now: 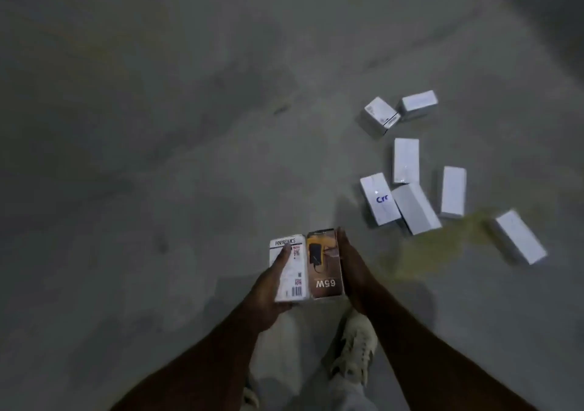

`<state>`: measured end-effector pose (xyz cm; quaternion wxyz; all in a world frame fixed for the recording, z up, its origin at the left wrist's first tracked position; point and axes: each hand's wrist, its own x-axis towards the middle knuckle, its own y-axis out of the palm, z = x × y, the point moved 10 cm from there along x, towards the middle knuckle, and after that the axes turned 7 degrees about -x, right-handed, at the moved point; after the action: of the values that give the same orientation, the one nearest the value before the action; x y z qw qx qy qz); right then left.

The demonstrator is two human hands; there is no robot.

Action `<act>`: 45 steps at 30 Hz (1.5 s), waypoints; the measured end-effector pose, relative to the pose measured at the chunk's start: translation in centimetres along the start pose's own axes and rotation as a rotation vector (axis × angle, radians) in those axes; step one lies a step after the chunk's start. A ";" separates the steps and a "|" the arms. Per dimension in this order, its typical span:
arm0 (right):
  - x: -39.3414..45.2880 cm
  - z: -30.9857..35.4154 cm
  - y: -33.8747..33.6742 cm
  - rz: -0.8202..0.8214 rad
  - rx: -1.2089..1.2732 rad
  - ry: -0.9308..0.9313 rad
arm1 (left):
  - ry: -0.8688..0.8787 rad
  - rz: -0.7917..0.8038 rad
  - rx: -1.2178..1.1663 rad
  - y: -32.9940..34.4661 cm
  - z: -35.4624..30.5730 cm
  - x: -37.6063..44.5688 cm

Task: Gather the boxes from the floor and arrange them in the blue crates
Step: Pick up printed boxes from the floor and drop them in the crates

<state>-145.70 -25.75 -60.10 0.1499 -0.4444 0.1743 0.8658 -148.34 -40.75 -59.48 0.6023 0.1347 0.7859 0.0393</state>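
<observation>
I hold two boxes side by side in front of me. A white box [292, 270] with a barcode and printed label is gripped by my left hand [268, 290]. Pressed against it is a brown and yellow box [325, 265] marked 65W, with my right hand [352, 266] flat along its right side. Several white boxes lie scattered on the floor to the right, among them one with blue letters [379, 199], a long one [415, 208] leaning on it, and one further right [520, 236]. No blue crate is in view.
The grey concrete floor [158, 126] stretches out to the left and ahead. A yellowish stain [436, 246] marks the floor near the boxes. My light-coloured shoe [357, 347] stands below my hands.
</observation>
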 end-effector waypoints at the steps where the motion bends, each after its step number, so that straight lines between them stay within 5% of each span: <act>1: -1.1 1.1 -0.6 0.002 0.033 -0.007 | 0.008 0.001 0.002 1.2 -0.8 -0.9; 10: -8.1 10.9 -5.9 0.077 0.188 -0.098 | 0.132 0.012 0.051 11.5 -7.3 -6.9; 24: -12.1 21.7 -11.4 -0.303 0.023 -0.370 | 0.212 0.020 0.212 19.0 -15.2 -10.8; 33: -21.9 25.0 -13.6 -0.513 0.196 -0.195 | 0.085 0.315 0.505 27.5 -19.4 -20.1; 45: -41.6 26.9 -19.0 -0.781 0.681 -0.316 | -0.124 0.703 0.797 40.9 -17.9 -33.6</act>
<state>-133.82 -1.37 -14.47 0.6206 -0.2669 0.2421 0.6964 -150.77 -8.35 -13.99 0.5005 0.6100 0.6102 -0.0710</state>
